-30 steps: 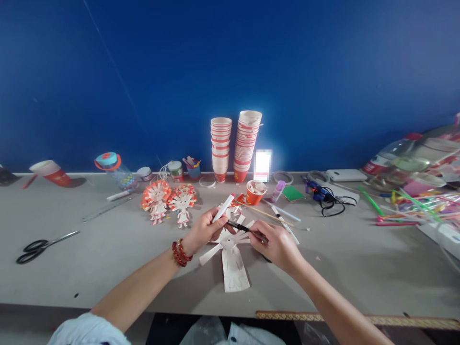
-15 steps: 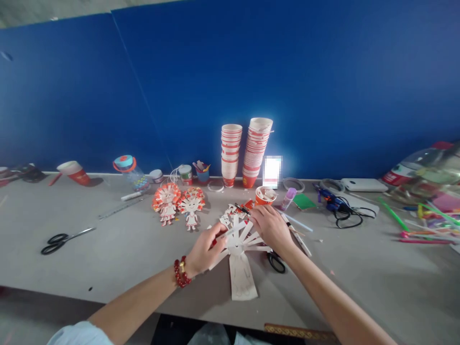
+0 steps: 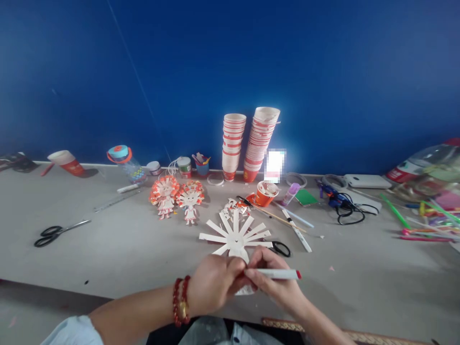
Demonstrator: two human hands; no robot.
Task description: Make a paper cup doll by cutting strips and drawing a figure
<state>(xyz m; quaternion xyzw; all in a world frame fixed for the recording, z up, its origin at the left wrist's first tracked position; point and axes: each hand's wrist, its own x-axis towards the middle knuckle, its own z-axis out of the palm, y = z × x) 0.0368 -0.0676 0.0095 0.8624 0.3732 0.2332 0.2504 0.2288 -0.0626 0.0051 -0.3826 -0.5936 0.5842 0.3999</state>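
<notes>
My left hand (image 3: 212,281) and my right hand (image 3: 276,285) meet just above the table's front part. Between my right fingers lies a white marker (image 3: 278,274), its red end pointing right. The closed left fingers press against its other end, which they hide. Under both hands is a white cut-paper figure (image 3: 236,238) with long strips fanned out like rays; my hands cover most of its lower part. Black-handled scissors (image 3: 281,248) lie partly beneath the strips on the right. Farther back are finished-looking paper dolls (image 3: 190,203) with orange and white fringed heads.
Two tall stacks of paper cups (image 3: 233,146) stand by the blue wall, near a cup of scraps (image 3: 266,194). Another pair of scissors (image 3: 59,233) lies left. At right are a glue gun (image 3: 332,196) with a cable, bottles and colourful sticks (image 3: 427,230).
Both hands have come down and together over the figure's lower part. The marker has turned and now sits in my right hand, red end to the right. The fanned strips are uncovered.
</notes>
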